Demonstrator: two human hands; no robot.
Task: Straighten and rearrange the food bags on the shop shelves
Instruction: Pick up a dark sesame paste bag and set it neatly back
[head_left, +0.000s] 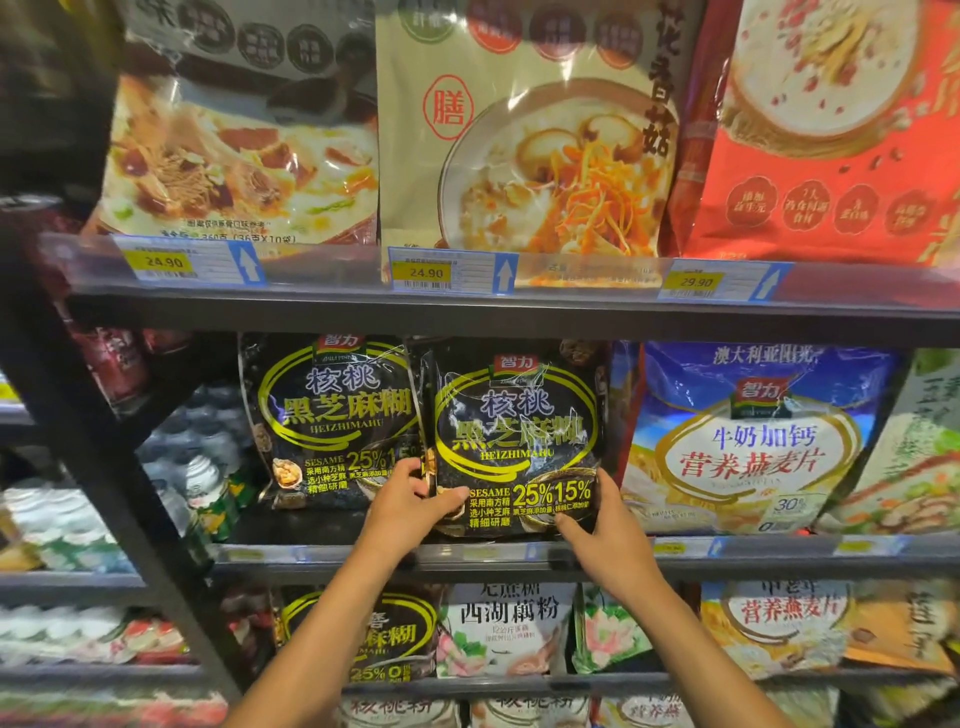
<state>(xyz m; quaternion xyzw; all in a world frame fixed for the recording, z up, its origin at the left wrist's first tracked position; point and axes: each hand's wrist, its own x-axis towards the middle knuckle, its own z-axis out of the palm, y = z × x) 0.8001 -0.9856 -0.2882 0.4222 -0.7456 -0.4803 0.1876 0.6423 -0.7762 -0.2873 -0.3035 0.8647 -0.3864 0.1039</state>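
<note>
Left hand (410, 512): clamps black sesame bag (514, 441) at seven o'clock.
Right hand (608, 525): clamps it at five o'clock.
Print: HEIZHIMAHU, SESAME, 25%, 15%.

Black sesame bag (514, 441), yellow-green oval; blue-white oat bag (748, 441); red bag (831, 156).

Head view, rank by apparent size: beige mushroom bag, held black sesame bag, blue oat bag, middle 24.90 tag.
1. beige mushroom bag (top cropped)
2. blue oat bag
3. held black sesame bag, nearer the camera, so real size unsure
4. 24.90 tag
</note>
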